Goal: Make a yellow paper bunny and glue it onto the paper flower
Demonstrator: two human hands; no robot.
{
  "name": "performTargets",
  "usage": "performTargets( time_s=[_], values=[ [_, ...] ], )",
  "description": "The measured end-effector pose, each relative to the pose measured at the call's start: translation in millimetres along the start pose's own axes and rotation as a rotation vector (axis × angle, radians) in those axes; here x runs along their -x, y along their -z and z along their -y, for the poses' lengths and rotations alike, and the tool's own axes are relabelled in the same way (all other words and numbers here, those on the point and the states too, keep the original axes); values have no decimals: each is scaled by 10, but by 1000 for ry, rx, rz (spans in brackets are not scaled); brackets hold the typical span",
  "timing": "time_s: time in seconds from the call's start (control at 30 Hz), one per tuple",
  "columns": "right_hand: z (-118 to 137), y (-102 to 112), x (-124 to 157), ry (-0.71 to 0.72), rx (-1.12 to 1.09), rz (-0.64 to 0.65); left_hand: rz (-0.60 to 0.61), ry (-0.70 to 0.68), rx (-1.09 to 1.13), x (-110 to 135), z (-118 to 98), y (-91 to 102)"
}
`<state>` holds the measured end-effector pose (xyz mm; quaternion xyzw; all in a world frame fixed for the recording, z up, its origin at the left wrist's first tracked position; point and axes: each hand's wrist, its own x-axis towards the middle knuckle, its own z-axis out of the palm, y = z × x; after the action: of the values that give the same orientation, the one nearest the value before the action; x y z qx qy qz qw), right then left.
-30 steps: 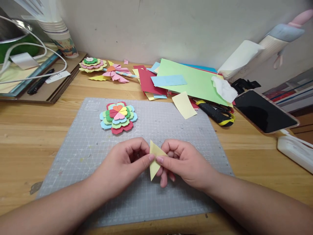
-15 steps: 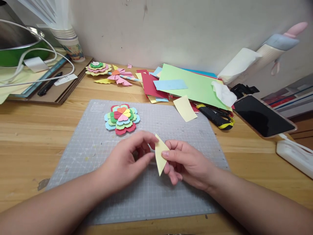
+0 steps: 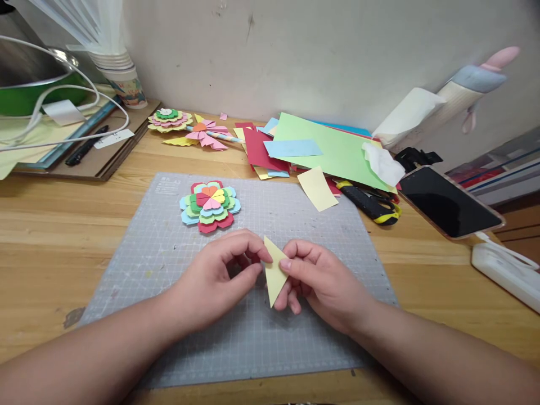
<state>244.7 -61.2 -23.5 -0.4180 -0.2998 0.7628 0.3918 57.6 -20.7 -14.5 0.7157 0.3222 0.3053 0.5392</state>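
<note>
Yellow paper triangle (image 3: 276, 278), held up between my two hands over the grey gridded cutting mat (image 3: 236, 357), one point aimed up, another down towards me. Right hand (image 3: 324, 278) grasps it: thumb flat on the near face by the right corner, the forefinger curled behind, lower fingers loose beneath. That grip, I judge, steadies the piece while leaving most of its face in sight. Left hand (image 3: 223, 275) is half curled; forefinger tip rests at the long left edge, thumb just beside it, seemingly off the paper. Whether fingers behind pinch it, I cannot tell. Likely the fingertip feels or guides that edge. Layered paper flower (image 3: 210, 205) sits at the mat's far left, apart from both hands, probably so that it stays uncrushed. Pale yellow slip (image 3: 318, 189) overlaps the mat's far edge, within easy reach. Beside it, a black-and-yellow tool (image 3: 367, 202); behind, a light green sheet (image 3: 337, 152) tops loose coloured papers, perhaps kept back to leave working room.
</note>
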Motion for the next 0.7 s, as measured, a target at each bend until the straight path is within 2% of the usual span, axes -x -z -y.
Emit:
performTargets(
  time_s=[0.13,0.27,0.33,0.43,0.53,0.7],
  values=[
    [1,-6,3,-84,-133,-43,57,-92,-100,22,1,0],
    [22,-11,9,-130,-140,-12,42,-108,-120,16,-1,22],
    [35,-18,12,-135,-128,0,74,-90,-77,7,-8,30],
    [41,-27,13,-83,-87,-40,137,-43,-23,-7,-22,26],
    [26,-29,22,1,8,-63,94,20,55,-8,-25,7],
    [10,-40,64,117,190,-58,51,282,393,13,7,-44]
  ],
)
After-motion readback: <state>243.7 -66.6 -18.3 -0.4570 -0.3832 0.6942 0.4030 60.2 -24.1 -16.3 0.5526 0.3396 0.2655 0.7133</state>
